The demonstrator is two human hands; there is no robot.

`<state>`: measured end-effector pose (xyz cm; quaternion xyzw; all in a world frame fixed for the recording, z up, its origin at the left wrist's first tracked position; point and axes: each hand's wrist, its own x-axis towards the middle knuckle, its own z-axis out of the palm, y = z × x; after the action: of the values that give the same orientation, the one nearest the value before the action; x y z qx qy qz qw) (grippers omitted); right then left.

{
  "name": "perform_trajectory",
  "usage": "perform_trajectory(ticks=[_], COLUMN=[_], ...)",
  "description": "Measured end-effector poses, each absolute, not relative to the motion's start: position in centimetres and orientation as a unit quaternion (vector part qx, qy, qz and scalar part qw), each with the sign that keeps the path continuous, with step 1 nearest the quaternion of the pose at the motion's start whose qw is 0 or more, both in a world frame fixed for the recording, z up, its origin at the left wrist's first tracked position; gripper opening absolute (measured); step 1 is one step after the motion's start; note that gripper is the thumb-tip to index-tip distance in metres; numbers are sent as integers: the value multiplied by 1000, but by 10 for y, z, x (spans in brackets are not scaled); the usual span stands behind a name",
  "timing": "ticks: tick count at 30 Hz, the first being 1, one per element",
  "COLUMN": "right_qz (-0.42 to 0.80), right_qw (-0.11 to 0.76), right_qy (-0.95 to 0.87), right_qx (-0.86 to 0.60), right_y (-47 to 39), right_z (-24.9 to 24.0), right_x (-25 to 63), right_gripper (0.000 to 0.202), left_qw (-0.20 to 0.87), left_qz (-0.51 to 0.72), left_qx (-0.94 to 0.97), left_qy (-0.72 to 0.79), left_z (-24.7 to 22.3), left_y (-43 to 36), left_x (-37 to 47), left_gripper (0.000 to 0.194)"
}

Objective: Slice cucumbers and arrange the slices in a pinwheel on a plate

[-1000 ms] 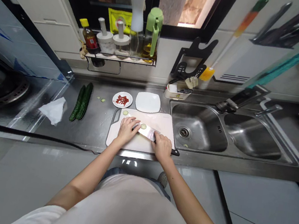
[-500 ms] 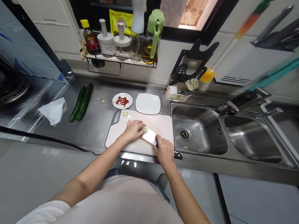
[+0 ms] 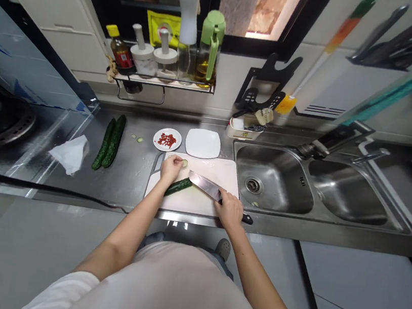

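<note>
My right hand (image 3: 230, 209) is wrapped round a kitchen knife (image 3: 205, 185), whose black handle end sticks out to the right. The blade slants across the white cutting board (image 3: 210, 207), its tip just above the cut end of a cucumber (image 3: 179, 186). My left forearm hides the other end of this cucumber. Near the board's upper left, my left hand (image 3: 170, 169) pinches a thin cucumber slice (image 3: 184, 163) between thumb and fingertips.
Behind the board stand a small plate of chopped red pieces (image 3: 167, 140) and a white square plate (image 3: 203, 143). Two whole cucumbers (image 3: 110, 142) and a crumpled white cloth or tissue (image 3: 70, 152) lie left. A double sink (image 3: 275, 179) adjoins on the right. A bottle shelf (image 3: 166, 83) hangs above.
My left hand has moved left and up from the blade with a cucumber slice in its fingers. The cucumber on the board now shows. The knife tip has shifted slightly left.
</note>
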<state>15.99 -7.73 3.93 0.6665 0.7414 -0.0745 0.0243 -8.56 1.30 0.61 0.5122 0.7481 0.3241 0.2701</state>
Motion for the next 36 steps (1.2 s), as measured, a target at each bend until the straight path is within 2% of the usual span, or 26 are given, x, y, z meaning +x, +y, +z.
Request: perform_trajectory(ticks=[11, 25, 36], right_qz=[-92, -112, -157], right_qw=[16, -7, -27], right_qy=[723, 711, 671], right_qx=[684, 694, 724], right_y=[-71, -69, -70], right_z=[33, 32, 28], right_x=[159, 158, 157], right_gripper=[43, 41, 38], left_qw=[213, 129, 128], left_qz=[268, 188, 157], left_qx=[452, 534, 537], left_qy=[823, 814, 819], left_z=[-25, -22, -16], left_y=[37, 28, 28], left_x=[-119, -119, -116], left_gripper=[23, 32, 34])
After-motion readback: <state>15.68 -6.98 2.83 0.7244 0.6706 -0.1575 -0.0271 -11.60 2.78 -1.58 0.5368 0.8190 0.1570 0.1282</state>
